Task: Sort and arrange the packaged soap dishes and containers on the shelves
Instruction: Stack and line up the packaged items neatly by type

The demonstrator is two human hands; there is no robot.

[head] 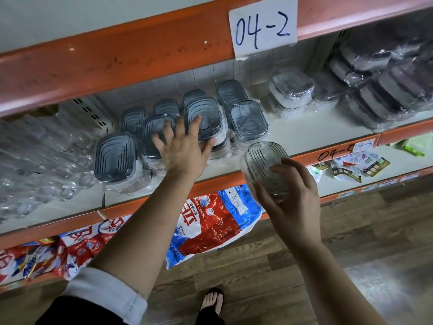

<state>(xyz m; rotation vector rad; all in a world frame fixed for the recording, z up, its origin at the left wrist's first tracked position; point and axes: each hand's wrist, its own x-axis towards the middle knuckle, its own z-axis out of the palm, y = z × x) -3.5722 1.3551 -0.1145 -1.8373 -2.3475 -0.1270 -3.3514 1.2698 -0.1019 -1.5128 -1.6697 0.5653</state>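
1. The clear container (266, 170), below the 04-2 label (262, 26), is held just off the shelf (316, 132) in the right hand (293, 202), fingers clamped round it; slick plastic could slip.
2. Below-left of the label, the left hand (185, 146), fingers spread, presses the grey-lidded containers (248, 120); a shove might topple the stacks.

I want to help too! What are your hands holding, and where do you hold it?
The right hand grips a clear container by its lower end. The left hand holds nothing, resting flat on grey-lidded containers.
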